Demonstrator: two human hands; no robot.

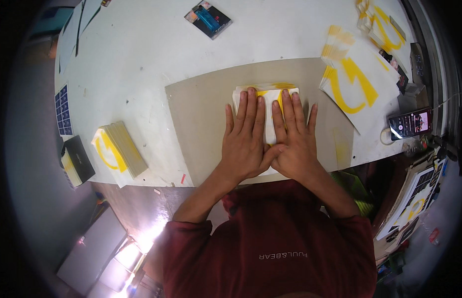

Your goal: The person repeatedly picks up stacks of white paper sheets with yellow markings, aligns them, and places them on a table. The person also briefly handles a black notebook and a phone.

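Both of my hands lie flat, side by side, on a stack of white and yellow printed paper (pixel 268 99) near the table's front edge. My left hand (pixel 246 136) covers the stack's left part, with its fingers stretched out. Over the right part rests my right hand (pixel 296 134), its fingers spread, and the two thumbs cross below. A strip of the top sheet shows between the hands; the rest is hidden. Under the stack lies a grey-beige mat (pixel 201 114).
A neat pile of folded yellow-and-white papers (pixel 119 151) stands at the left beside a black box (pixel 80 159). Fanned sheets (pixel 352 84) lie at the right, near a lit phone (pixel 410 123). Farther back, a blue cutter or lighter-like object (pixel 207 19) rests on a dark packet.
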